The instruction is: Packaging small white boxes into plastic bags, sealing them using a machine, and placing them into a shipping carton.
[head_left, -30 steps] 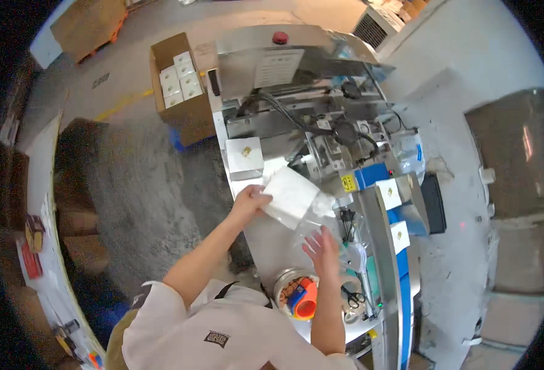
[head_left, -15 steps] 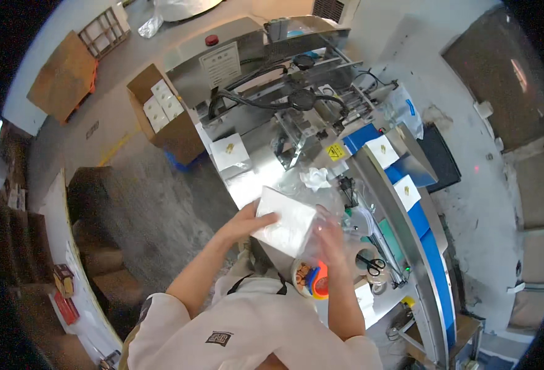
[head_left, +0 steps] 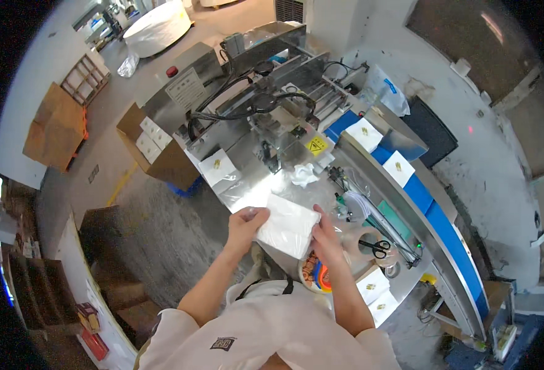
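Observation:
A flat white pouch [head_left: 287,226] is held between both hands above the near edge of a shiny steel machine table [head_left: 247,185]. My left hand [head_left: 244,224] grips its left edge. My right hand [head_left: 325,234] holds its right edge with the fingers closed on it. Just beyond the pouch lies a crumpled white wad [head_left: 303,176] on the steel surface. A blue conveyor belt [head_left: 429,209] runs along the right and carries white packets [head_left: 364,134].
A round tub with orange items [head_left: 317,275] sits under my right forearm, scissors [head_left: 377,248] and white packets [head_left: 375,294] to its right. An open cardboard box of white cartons [head_left: 157,148] stands left of the machine. Stacked boxes line the left.
The view has swung, so the machine now lies further up and right. The white pouch has come nearer to my body, and both hands still hold it.

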The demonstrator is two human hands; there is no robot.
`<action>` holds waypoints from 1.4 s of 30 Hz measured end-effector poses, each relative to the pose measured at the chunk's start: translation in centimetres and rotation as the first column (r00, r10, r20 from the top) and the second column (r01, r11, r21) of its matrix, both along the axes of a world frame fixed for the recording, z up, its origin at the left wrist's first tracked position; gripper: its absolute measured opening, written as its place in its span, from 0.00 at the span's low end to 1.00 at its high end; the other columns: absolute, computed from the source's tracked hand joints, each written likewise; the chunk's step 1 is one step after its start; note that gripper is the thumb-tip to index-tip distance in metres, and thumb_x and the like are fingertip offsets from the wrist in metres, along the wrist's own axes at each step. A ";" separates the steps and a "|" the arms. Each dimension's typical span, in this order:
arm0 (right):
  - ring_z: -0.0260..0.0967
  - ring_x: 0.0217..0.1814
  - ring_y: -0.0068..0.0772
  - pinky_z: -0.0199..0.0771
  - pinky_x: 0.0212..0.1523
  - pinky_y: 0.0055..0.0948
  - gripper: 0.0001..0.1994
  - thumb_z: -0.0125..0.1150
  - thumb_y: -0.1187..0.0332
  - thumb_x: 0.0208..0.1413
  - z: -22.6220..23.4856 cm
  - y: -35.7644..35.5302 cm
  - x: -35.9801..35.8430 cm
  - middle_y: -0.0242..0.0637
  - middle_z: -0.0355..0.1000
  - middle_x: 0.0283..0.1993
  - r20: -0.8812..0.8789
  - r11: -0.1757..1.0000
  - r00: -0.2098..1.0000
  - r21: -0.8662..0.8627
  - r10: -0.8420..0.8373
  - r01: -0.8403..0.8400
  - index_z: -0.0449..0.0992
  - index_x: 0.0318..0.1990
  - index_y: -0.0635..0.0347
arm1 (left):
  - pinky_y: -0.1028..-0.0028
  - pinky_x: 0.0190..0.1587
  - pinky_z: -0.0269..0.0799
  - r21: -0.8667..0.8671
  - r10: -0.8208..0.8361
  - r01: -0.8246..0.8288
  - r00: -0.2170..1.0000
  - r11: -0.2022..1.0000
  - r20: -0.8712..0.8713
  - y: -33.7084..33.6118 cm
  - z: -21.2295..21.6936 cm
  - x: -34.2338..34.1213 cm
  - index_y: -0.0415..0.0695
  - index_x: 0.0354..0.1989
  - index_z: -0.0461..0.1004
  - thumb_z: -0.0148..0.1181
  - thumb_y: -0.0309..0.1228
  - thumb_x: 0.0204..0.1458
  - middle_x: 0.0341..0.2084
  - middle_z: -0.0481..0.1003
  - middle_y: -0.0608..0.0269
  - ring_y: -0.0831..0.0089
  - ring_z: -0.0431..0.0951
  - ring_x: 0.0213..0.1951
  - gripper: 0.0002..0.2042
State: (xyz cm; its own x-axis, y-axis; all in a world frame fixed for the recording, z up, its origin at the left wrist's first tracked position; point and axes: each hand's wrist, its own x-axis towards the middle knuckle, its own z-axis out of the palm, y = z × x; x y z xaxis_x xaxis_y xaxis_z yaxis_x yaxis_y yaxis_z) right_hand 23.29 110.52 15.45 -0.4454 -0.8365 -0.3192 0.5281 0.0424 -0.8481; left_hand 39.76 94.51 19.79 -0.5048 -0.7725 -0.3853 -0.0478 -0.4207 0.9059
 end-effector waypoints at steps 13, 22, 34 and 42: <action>0.67 0.60 0.40 0.69 0.60 0.40 0.37 0.67 0.61 0.49 2.6 2.3 1.4 0.44 0.66 0.59 0.398 0.999 0.918 0.041 -0.003 -0.014 0.56 0.65 0.64 | 0.80 0.23 0.58 0.231 0.138 -0.077 0.954 0.970 -0.265 -0.1 6.4 0.0 0.45 0.33 0.70 0.67 0.22 0.44 0.18 0.66 0.75 0.84 0.64 0.20 0.12; 0.63 0.62 0.40 0.64 0.62 0.36 0.48 0.68 0.79 0.43 5.6 3.4 -4.7 0.48 0.58 0.65 -0.257 0.808 0.769 -0.114 -0.586 0.578 0.45 0.71 0.63 | 0.74 0.41 0.73 -0.565 0.044 0.178 0.933 0.805 0.356 -4.1 1.5 4.8 0.42 0.64 0.62 0.70 0.31 0.47 0.45 0.75 0.57 0.75 0.76 0.39 0.34; 0.65 0.59 0.36 0.60 0.64 0.48 0.23 0.66 0.70 0.42 12.0 2.9 -1.4 0.26 0.69 0.57 -0.944 0.941 -0.292 -0.051 -0.155 -0.333 0.74 0.51 0.48 | 0.67 0.64 0.58 0.404 -0.545 0.585 0.809 0.703 -0.222 -2.4 1.8 -1.6 0.35 0.65 0.60 0.30 0.71 0.55 0.62 0.64 0.51 0.63 0.65 0.62 0.48; 0.56 0.69 0.44 0.53 0.68 0.51 0.28 0.63 0.73 0.46 12.4 4.1 -2.4 0.33 0.65 0.63 -0.901 0.899 -0.393 0.007 -0.184 -0.438 0.68 0.59 0.46 | 0.71 0.57 0.67 0.259 -0.695 0.734 0.679 0.628 -0.236 -2.2 5.3 -2.7 0.34 0.64 0.60 0.61 0.48 0.53 0.56 0.70 0.53 0.69 0.72 0.55 0.36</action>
State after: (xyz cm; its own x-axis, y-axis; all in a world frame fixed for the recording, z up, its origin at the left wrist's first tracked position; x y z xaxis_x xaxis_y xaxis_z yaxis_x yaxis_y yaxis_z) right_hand 20.91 114.58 27.81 0.2839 -0.7967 0.5336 -0.9117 -0.3966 -0.1071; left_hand 37.07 92.33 25.12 -0.8973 0.0002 -0.4415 -0.3695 -0.5475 0.7508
